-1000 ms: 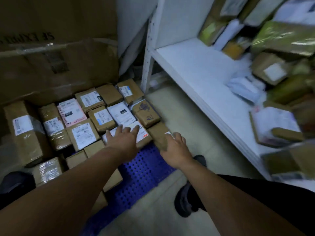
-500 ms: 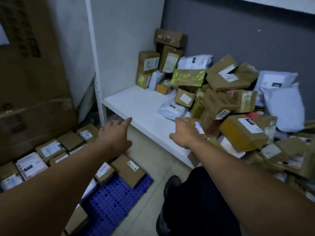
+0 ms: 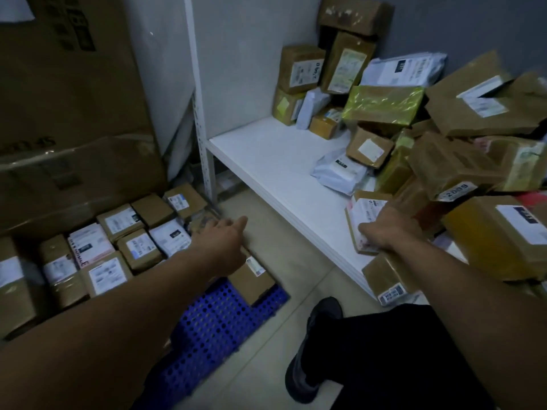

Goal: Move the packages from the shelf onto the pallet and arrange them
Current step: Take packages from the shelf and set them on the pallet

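Several small brown parcels with white labels [image 3: 139, 250] lie in rows on the blue perforated pallet [image 3: 213, 329] at lower left. A heap of brown boxes and white mailer bags [image 3: 414, 149] fills the right part of the white shelf [image 3: 266, 161]. My left hand [image 3: 220, 242] hovers over the pallet's right side, fingers apart, holding nothing. On the shelf's front edge my right hand [image 3: 387, 230] closes on a flat parcel with a white and pink label [image 3: 362, 214]. A brown box with a barcode [image 3: 387, 279] lies under my right forearm.
Large cardboard cartons [image 3: 68, 113] stand behind the pallet at left. A white shelf upright [image 3: 198, 99] rises between pallet and shelf. Beige floor [image 3: 275, 291] runs between them, with my dark shoe [image 3: 313, 350] and trouser leg on it.
My view swung from the pallet to the shelf. Both hands left the parcels on the pallet; the right hand reached to the shelf edge and closed on the flat labelled parcel.
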